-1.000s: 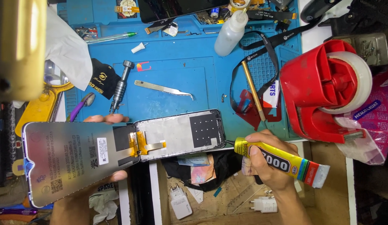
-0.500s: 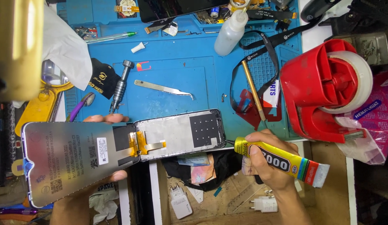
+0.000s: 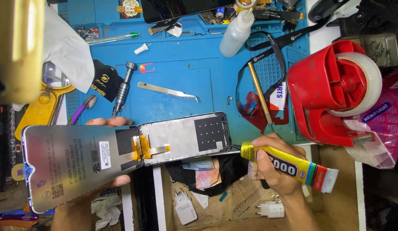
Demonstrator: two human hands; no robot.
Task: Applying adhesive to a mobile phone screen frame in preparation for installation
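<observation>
My left hand (image 3: 105, 124) holds a phone display panel (image 3: 75, 164) back side up, fingers showing above and below its edge. An orange flex cable (image 3: 149, 147) joins the panel to the phone frame (image 3: 186, 137), which lies open to its right on the blue work mat (image 3: 173, 77). My right hand (image 3: 274, 164) grips a yellow glue tube (image 3: 289, 167); its fine nozzle touches the frame's right edge near the lower corner.
On the mat lie metal tweezers (image 3: 167, 91), a precision screwdriver (image 3: 123, 87), a brass-handled tool (image 3: 259, 94), a white squeeze bottle (image 3: 235, 32) and a black lanyard (image 3: 267, 47). A red tape dispenser (image 3: 336, 92) stands at the right. White chargers (image 3: 185, 209) sit below.
</observation>
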